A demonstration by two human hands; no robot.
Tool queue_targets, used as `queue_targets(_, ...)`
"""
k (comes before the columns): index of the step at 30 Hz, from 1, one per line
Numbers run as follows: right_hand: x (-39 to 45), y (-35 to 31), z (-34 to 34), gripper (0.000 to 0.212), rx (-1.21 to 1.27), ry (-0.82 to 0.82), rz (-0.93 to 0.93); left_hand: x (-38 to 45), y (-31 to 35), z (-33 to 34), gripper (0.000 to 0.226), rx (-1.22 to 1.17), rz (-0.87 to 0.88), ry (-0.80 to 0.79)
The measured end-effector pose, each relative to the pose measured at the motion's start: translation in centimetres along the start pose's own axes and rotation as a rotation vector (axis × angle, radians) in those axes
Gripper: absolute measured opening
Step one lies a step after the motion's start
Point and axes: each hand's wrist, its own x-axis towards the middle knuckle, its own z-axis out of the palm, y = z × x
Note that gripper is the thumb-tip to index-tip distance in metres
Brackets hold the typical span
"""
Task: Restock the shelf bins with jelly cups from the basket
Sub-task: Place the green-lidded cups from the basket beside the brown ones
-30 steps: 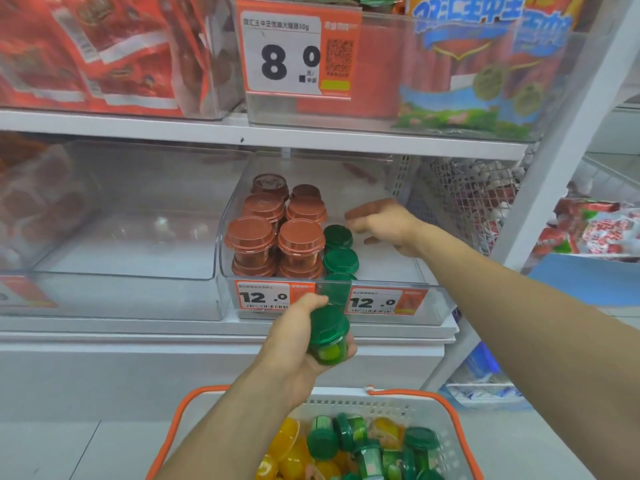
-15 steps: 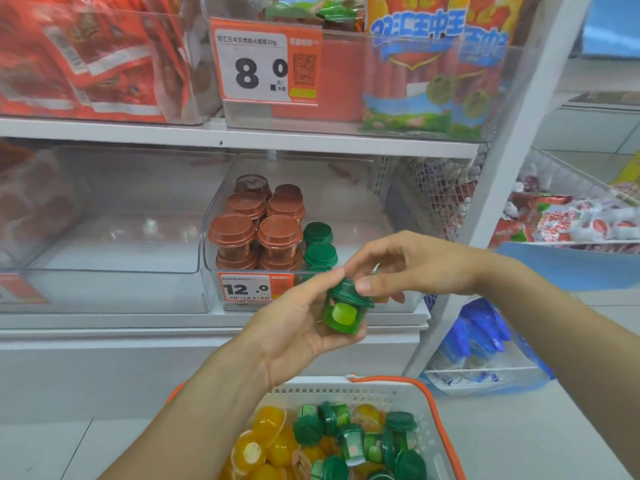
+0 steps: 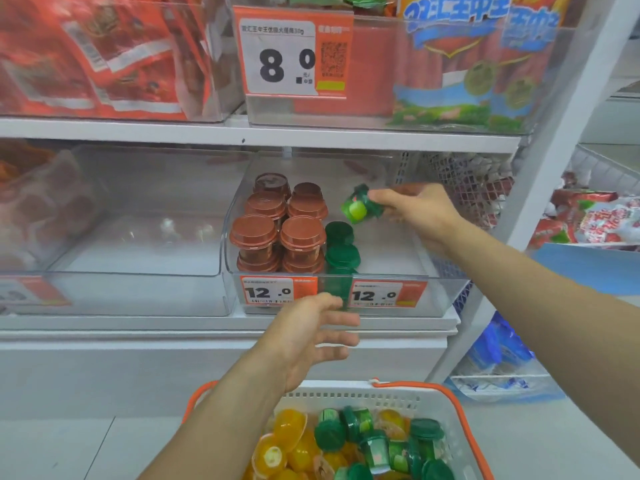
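- The right hand (image 3: 420, 211) reached inside the clear shelf bin (image 3: 443, 289) and pinched a green jelly cup (image 3: 360, 205) at its fingertips, the cup tilted on its side above the bin floor, behind the green cups already there.
- The left hand (image 3: 308, 336) hung below the bin's front wall with fingers spread and loose, holding nothing.
- In the bin, brown-lidded cups (image 3: 277, 230) stood stacked in two rows along the left side; just beside them on the right a single row of green-lidded cups (image 3: 341, 247) ran toward the front.
- Two orange price tags (image 3: 278, 292) reading 12.0 were fixed to the bin's front wall.
- The neighbouring clear bin (image 3: 138, 258) to the left sat on the same shelf.
- The white basket (image 3: 349, 396) with orange handles lay below, holding a loose heap of orange jelly cups (image 3: 289, 441) on the left and green ones (image 3: 374, 441) on the right.
- On the shelf above, red snack packets (image 3: 104, 57) filled a bin beside an 8.0 price tag (image 3: 287, 57).
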Motion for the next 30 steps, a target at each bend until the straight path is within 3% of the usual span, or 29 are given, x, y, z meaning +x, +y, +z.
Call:
queue_targets(4, 5.4, 1.8, 3.0, 0.026, -0.051, 0.096, 0.084, 1.1, -0.9, -0.8, 0.022, 0.037, -0.035, 0.083)
queue_targets(9, 8.8, 2.6, 4.8, 0.016, -0.558, -0.04, 0.027, 2.1, -1.5, -1.4, 0.02, 0.025, -0.061, 0.085)
queue_targets(12, 9.7, 3.2, 5.2, 0.048, -0.716, -0.124, 0.005, 2.6, -1.6, -1.7, 0.021, 0.025, -0.065, 0.101)
queue_targets(15, 9.6, 3.7, 5.6, 0.053, -0.921, -0.224, 0.022, 2.8, -1.7, -1.9, 0.023, 0.031, -0.072, 0.104)
queue_targets(20, 8.6, 3.5, 5.4, 0.038, -0.693, -0.239, 0.074, 3.0, -2.4, -1.9, 0.023, 0.045, -0.086, 0.108)
queue_targets(25, 8.5, 3.9, 5.4, 0.037, -0.563, -0.255, 0.128, 3.0, -2.9, -2.5, 0.021, 0.072, -0.094, 0.114)
queue_targets(30, 6.5, 2.3, 4.2, 0.036, -0.328, -0.03, 0.009, 3.4, -3.8, -2.9, 0.019, 0.105, -0.092, 0.14)
